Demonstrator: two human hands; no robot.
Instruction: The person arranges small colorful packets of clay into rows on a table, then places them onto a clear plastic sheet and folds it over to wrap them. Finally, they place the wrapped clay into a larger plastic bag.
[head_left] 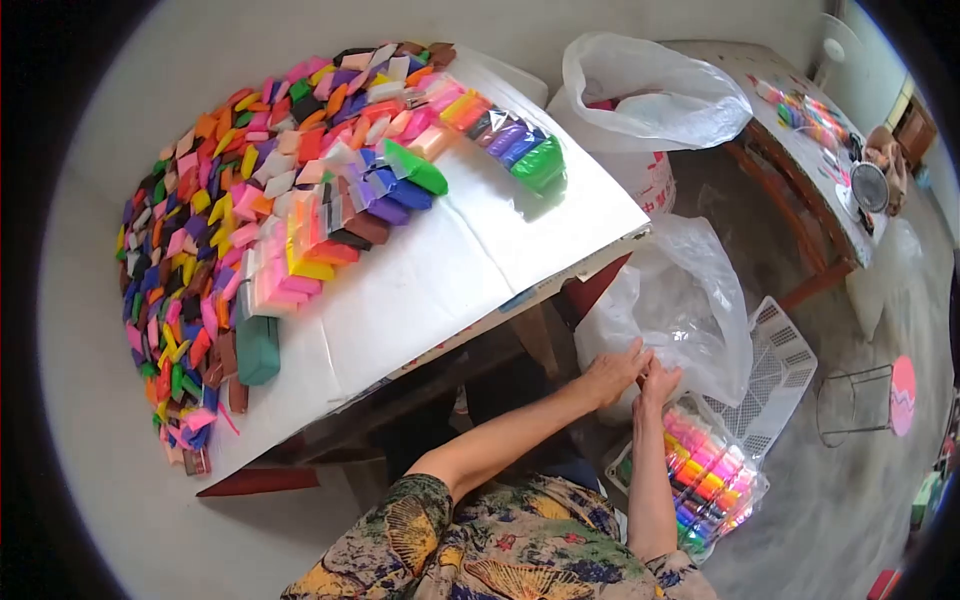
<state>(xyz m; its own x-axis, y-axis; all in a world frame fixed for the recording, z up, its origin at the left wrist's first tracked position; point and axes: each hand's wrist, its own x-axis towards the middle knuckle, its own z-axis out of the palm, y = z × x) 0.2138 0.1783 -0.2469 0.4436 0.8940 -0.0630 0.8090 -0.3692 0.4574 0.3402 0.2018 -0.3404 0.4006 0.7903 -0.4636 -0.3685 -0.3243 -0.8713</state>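
Observation:
Both hands are together at the near rim of a clear plastic bag [690, 290], which stands with its mouth open beside the table. My left hand [615, 376] has its fingers closed on the bag's edge. Right beside it, my right hand [657, 382] pinches the same rim, with the fingertips of the two hands nearly touching. Below my right forearm lies a clear pack of coloured clay blocks [708, 470], in rows from pink to green. The fingertips are small in view and partly merge with the plastic.
A white table [430, 290] at left carries a heap of wrapped coloured blocks [240, 200], lined-up rows and a green box [258, 350]. Another plastic bag [650, 95] stands behind. A white basket [780, 370], a pink-topped stool [902, 395] and a second table [800, 150] are at right.

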